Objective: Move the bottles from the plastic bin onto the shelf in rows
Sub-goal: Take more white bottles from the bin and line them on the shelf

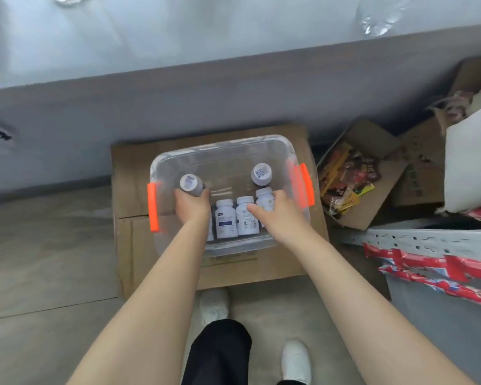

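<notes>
- Orange handles (153,207) clip the left and right ends of a clear rectangular plastic bin (220,147), which sits on a flat brown cardboard box (131,168) on the pale wood-look floor (39,259).
- Inside the bin at its left end, the left hand (192,208) grips a dark round bottle with a white labelled top (190,184); the fingers wrap closed round its body, and the bottle points up toward the camera.
- A second dark round bottle with a barcode label on top (261,173) stands at the far right of the bin, apart from both hands.
- Along the near wall lie white plastic pill bottles side by side, caps toward the far side: a left white bottle with a blue-banded label (225,222), a middle white bottle (246,220) and a right white bottle (264,197).
- The right hand (278,215) is over the right white bottle, fingers curled down round it, thumb stretched left onto the middle white bottle.
- One more white bottle shows partly beneath the left wrist; its label cannot be read.
- A grey ledge (233,87) crosses the far side of the scene, blurred.
- To the right, an open cardboard carton of colourful snack packets (350,179) lies on the floor, and red packets (428,262) lie on a grey crate nearer.
- Two white shoes (214,304) show at the near edge.
</notes>
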